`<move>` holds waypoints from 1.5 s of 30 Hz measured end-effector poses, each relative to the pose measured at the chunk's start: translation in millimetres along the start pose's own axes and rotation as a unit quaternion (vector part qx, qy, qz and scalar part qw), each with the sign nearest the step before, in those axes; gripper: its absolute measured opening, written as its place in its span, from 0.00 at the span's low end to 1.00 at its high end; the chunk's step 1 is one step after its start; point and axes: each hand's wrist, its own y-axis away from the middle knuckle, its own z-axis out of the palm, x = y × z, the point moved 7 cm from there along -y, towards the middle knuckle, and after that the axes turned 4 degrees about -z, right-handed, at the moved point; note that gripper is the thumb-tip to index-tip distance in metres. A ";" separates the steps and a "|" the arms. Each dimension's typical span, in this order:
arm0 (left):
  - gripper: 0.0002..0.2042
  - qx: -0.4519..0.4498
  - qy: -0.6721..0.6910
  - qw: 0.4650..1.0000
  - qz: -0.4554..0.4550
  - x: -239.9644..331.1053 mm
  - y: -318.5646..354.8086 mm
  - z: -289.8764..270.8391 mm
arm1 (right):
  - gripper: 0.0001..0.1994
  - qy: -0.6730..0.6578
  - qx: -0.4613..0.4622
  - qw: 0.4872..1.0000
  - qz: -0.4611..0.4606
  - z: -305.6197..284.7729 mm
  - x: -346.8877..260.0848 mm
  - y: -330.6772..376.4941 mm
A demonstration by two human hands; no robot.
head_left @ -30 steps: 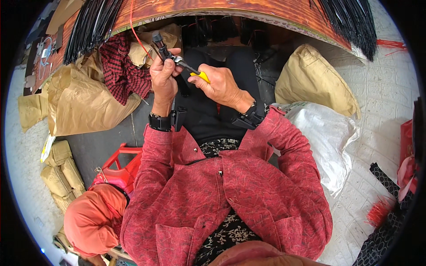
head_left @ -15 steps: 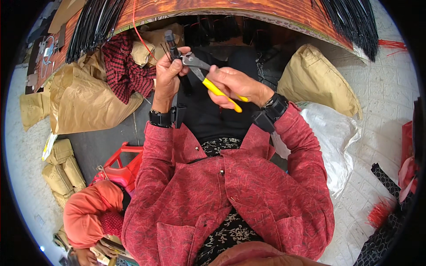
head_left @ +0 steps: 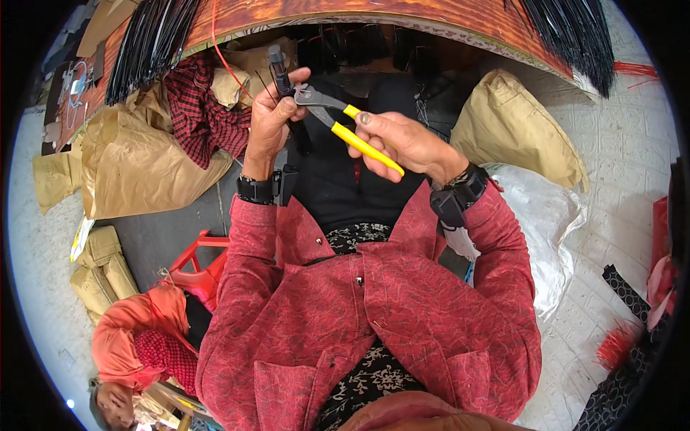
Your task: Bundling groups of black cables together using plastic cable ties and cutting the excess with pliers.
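My left hand [head_left: 269, 123] is closed round a black rod-like piece [head_left: 278, 66] with a grey end, and thin dark strands stick out beside it. The rod's lower part shows below the palm. In my right hand [head_left: 413, 144] is a pair of end-cutting pliers [head_left: 368, 149] with yellow handles and grey metal jaws. The jaws are at the rod, right by my left fingertips; whether they bite on anything is too small to tell. My right thumb lies along the upper handle, while the lower one crosses in front of my curled fingers.
Ahead is a wooden table [head_left: 374, 16] with bundles of black strands [head_left: 154, 47] over its edge. Brown paper sacks [head_left: 514, 133], a checked cloth [head_left: 201, 111] and a white plastic bag [head_left: 535, 230] lie around me. Behind at left, a person [head_left: 140, 337] is beside a red stool [head_left: 198, 262].
My right hand has shifted slightly right and the pliers' handles look farther apart. My left hand still holds the rod. The person at lower left has moved, and their head now shows.
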 end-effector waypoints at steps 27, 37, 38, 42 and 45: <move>0.26 0.016 -0.008 1.000 -0.010 2.9 4.6 -0.2 | 0.26 -0.103 -0.152 0.983 -0.024 24.1 -2.5 -4.6; 0.24 -0.023 -0.008 1.000 -0.018 -1.8 3.3 2.5 | 0.31 -0.102 -0.138 0.985 0.011 9.9 27.6 -11.9; 0.24 -0.007 -0.007 1.000 -0.012 -1.3 3.3 -1.7 | 0.28 0.001 -0.067 0.998 -0.007 9.8 12.5 -10.3; 0.22 0.024 -0.006 1.000 0.008 1.0 0.1 -9.0 | 0.26 0.536 0.230 0.799 -0.148 15.1 -35.5 3.9; 0.21 0.031 -0.006 0.999 0.015 0.1 -4.9 -7.0 | 0.22 0.550 0.270 0.775 -0.153 7.7 -27.5 3.0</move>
